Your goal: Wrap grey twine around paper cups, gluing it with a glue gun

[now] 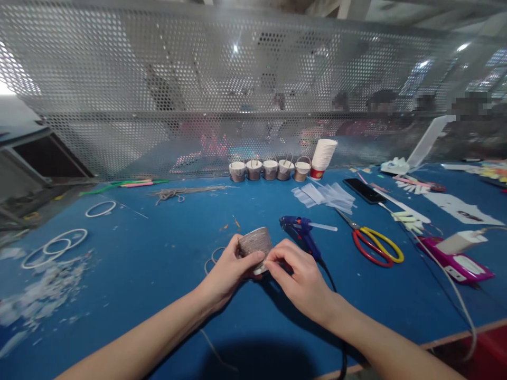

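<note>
head view: ribbed cup in two hands

a perforated metal screen (190,68) backs the smooth blue desk (158,306). over it, the right hand (297,269) has its grip pinched together at the pale lower edge of a tapered, fibrous cup (255,241), clasped in the left hand's (227,266) grip.

A workshop (glue gun (304,230), scissors (366,240), scraps (51,287) about).

One glue gun (304,229); beyond it, five small buckets (270,170) and one cup stack (324,157); right of it, one phone (364,190), one pair of scissors (361,230), one power strip (455,263); left, at least three white rings (86,212).
</note>
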Demonstrator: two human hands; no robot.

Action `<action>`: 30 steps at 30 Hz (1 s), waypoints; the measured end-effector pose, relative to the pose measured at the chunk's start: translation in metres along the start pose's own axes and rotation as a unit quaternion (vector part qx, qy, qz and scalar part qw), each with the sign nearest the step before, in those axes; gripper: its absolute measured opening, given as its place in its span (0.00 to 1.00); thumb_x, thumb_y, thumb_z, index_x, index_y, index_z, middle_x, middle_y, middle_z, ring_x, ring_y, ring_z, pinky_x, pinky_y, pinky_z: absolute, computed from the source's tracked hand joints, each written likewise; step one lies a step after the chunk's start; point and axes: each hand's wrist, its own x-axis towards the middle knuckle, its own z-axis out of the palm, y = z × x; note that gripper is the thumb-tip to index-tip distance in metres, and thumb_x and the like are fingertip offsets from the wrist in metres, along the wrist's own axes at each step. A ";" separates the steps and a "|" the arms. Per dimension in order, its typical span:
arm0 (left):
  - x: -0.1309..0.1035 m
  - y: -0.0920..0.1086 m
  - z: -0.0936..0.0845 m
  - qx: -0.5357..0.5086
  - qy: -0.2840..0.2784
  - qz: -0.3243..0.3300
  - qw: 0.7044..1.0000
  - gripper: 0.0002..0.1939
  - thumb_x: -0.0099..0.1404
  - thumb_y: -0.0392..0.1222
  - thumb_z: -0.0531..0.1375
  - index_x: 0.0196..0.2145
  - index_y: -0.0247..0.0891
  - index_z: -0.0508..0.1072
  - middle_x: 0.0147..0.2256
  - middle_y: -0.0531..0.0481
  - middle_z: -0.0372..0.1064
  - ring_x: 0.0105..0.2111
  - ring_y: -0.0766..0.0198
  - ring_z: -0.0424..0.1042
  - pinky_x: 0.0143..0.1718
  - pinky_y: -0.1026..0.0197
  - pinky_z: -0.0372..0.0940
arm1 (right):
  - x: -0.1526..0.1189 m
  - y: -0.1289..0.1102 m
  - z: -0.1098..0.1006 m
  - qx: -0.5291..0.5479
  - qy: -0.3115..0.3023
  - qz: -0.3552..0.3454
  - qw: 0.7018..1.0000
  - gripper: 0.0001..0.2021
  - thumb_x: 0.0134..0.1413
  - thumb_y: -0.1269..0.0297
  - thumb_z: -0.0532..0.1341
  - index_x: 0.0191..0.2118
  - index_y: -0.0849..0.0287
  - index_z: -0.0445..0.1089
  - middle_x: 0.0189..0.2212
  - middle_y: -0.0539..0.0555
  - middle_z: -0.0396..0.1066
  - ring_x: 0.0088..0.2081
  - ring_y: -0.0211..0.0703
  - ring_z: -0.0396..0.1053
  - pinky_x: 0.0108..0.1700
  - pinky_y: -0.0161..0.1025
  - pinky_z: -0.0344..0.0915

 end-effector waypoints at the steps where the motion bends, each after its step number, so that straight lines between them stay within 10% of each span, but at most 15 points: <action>1: 0.000 0.000 0.000 -0.001 -0.004 0.002 1.000 0.21 0.51 0.43 0.69 0.37 0.39 0.62 0.30 0.54 0.69 0.27 0.68 0.68 0.28 0.63 0.63 | 0.000 0.000 0.000 0.000 0.002 -0.001 1.000 0.07 0.61 0.71 0.56 0.30 0.58 0.65 0.26 0.50 0.66 0.29 0.39 0.66 0.33 0.36 0.63; 30: 0.002 0.001 -0.009 -0.054 -0.014 0.020 0.998 0.22 0.52 0.42 0.69 0.41 0.39 0.65 0.36 0.49 0.70 0.30 0.64 0.70 0.27 0.61 0.65 | 0.000 0.011 0.000 -0.034 0.025 0.070 0.997 0.08 0.58 0.71 0.57 0.27 0.58 0.66 0.25 0.48 0.65 0.27 0.37 0.64 0.30 0.34 0.61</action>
